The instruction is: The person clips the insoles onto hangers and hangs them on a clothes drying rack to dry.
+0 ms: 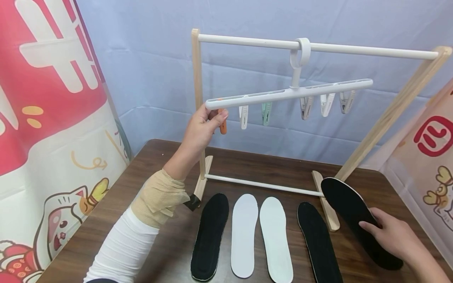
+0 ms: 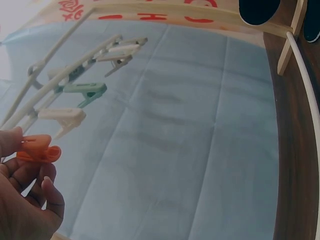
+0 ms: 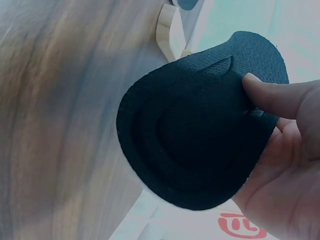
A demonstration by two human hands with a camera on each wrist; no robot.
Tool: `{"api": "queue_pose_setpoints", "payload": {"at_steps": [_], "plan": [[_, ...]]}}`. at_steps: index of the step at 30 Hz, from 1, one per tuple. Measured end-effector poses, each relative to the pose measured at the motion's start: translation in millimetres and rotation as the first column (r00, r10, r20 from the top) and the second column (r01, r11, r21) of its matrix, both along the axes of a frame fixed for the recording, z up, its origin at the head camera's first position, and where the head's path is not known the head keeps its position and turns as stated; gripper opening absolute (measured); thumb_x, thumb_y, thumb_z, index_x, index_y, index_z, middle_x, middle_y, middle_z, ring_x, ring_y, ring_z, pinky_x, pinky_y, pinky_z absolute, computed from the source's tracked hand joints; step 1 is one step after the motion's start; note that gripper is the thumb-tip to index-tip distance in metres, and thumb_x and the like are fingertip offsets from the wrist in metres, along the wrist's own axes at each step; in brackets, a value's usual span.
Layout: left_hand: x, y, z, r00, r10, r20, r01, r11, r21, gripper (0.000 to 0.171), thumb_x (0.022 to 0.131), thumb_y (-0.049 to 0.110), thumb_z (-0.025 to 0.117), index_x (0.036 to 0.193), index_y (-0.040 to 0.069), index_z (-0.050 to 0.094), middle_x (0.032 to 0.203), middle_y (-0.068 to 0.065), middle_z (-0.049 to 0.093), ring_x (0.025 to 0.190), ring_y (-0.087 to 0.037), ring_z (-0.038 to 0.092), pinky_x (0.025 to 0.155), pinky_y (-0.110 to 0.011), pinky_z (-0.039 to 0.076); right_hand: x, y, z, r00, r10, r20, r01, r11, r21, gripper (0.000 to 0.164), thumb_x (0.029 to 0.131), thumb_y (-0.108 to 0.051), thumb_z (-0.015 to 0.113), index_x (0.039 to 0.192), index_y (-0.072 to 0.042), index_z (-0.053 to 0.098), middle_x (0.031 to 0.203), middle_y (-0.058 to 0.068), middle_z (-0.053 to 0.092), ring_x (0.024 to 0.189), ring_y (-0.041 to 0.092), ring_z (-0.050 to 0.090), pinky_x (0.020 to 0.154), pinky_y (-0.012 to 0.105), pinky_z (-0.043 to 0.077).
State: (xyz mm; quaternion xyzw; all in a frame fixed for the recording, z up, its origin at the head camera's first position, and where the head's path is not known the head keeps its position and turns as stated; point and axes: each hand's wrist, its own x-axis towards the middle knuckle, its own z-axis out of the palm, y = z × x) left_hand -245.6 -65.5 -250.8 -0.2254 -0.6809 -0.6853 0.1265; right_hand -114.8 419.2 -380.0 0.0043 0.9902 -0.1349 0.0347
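Closest to the lens, a wrinkled white sleeve and a beige wrist wrap lead up to the left hand. Its fingers pinch an orange clothespin at the low end of a tilted white plastic hanger bar. Up and to the right of those fingers, a rounded hook hangs the bar from the smooth white rail of a pale wooden rack. The right hand grips a black insole, thumb on its dark face and other fingers behind, well apart from the orange clothespin.

The step in hand looks like readying that clothespin for the insole; the next move would seem to call for lifting the insole to the left fingers and feeding one end between the jaws.

The held insole's face has a fine weave, moulded curved ridges near the thumb and a thin pale edge; it is probably flexible. Left of the right fingers, another black insole, two white insoles and a far-left black insole lie flat on the dark wood-grain counter.
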Motion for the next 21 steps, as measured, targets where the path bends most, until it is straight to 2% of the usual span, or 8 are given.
{"api": "queue_pose_setpoints", "payload": {"at_steps": [4, 10, 15, 21], "plan": [[0.8, 0.0, 0.5, 1.0, -0.006, 0.007, 0.006, 1.0, 0.009, 0.02, 0.102, 0.017, 0.062, 0.12, 0.009, 0.059, 0.07, -0.002, 0.055, 0.076, -0.018, 0.058, 0.071, -0.026, 0.032, -1.6, -7.6, 3.5, 1.0, 0.002, 0.004, -0.002, 1.0, -0.016, 0.035, 0.102, -0.034, 0.062, 0.115, -0.001, 0.059, 0.106, 0.029, 0.068, 0.095, 0.052, 0.064, 0.071, 0.057, 0.047], [1.4, -0.2, 1.6, 1.0, -0.009, -0.003, 0.009, 1.0, 0.015, 0.02, 0.102, 0.016, 0.062, 0.117, 0.005, 0.058, 0.07, -0.003, 0.055, 0.077, -0.019, 0.058, 0.08, -0.028, 0.037, -5.2, -15.4, 5.2, 1.0, 0.012, -0.006, -0.012, 1.0, -0.029, 0.038, 0.102, -0.035, 0.061, 0.12, -0.001, 0.059, 0.111, 0.03, 0.068, 0.101, 0.052, 0.063, 0.073, 0.058, 0.048], [2.2, -0.8, 2.5, 1.0, -0.015, -0.003, 0.015, 1.0, 0.021, 0.021, 0.102, 0.015, 0.062, 0.121, 0.006, 0.059, 0.069, -0.003, 0.055, 0.077, -0.02, 0.059, 0.089, -0.03, 0.04, -7.2, -21.0, 4.1, 0.998, 0.046, -0.034, -0.047, 0.998, -0.046, 0.035, 0.102, -0.036, 0.062, 0.117, -0.005, 0.061, 0.109, 0.025, 0.07, 0.099, 0.048, 0.065, 0.073, 0.057, 0.047], [3.6, -0.7, 4.2, 1.0, -0.005, -0.003, 0.005, 1.0, 0.012, 0.021, 0.102, 0.016, 0.062, 0.121, 0.007, 0.059, 0.069, -0.003, 0.055, 0.08, -0.021, 0.059, 0.093, -0.03, 0.038, -10.2, -31.0, 6.9, 0.997, 0.061, -0.04, -0.063, 0.997, -0.049, 0.03, 0.102, -0.035, 0.061, 0.114, -0.006, 0.06, 0.107, 0.022, 0.07, 0.095, 0.043, 0.066, 0.071, 0.054, 0.048]]}}
